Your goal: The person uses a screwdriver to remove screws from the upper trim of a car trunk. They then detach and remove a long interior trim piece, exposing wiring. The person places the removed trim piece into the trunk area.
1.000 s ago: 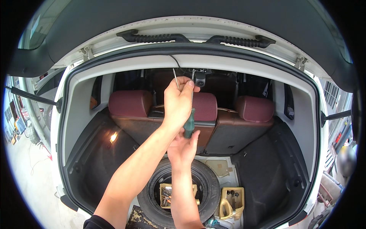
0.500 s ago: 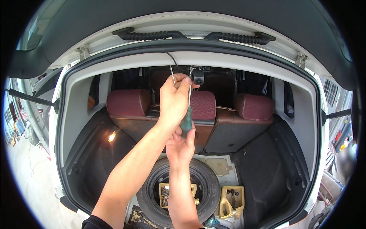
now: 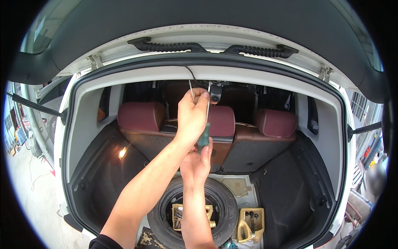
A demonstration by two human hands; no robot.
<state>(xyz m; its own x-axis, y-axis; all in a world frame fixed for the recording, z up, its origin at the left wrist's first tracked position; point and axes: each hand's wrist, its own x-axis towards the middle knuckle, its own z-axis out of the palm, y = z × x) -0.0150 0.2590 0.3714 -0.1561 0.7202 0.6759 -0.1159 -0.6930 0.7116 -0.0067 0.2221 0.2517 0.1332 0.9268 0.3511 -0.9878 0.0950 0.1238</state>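
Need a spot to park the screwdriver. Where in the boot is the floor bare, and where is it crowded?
Bare: the dark floor left of the spare tyre, by the small lamp, and the dark floor right of the yellow tray. Crowded: the tyre well with its tools, and the middle, where left hand and right hand hold the screwdriver.

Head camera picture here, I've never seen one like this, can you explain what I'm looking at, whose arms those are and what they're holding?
The picture comes from a wide fisheye camera worn on a person's head, looking forward and down, so straight edges bend near the rim. The two bare forearms rising from the bottom edge are that person's own. They stand at the open boot of a car, with the raised tailgate overhead. The left hand reaches up near the roof edge, pinching a thin wire. The right hand, just below it, holds a screwdriver with a green handle, shaft pointing up. On the boot floor lie a spare tyre and a beige tool tray. Behind are dark red rear seats.
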